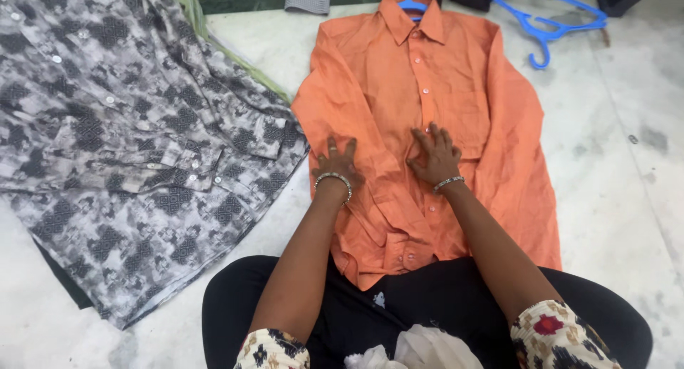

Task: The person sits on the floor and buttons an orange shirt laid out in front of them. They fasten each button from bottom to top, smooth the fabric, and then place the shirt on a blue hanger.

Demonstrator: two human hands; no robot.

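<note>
An orange button-up shirt (434,77) lies face up on the pale floor, collar away from me, with a blue hanger (412,1) in its neck. My left hand (336,162) rests flat on the shirt's left side, fingers spread. On the button placket at the middle, my right hand (436,154) presses flat too, fingers apart. Both wrists wear metal bangles. Neither hand grips the cloth.
A grey and black patterned shirt (107,141) is spread on the floor to the left, touching the orange sleeve. Another blue hanger (545,23) lies at the top right. My black-trousered legs (427,305) sit at the shirt's hem, white cloth (420,349) in my lap.
</note>
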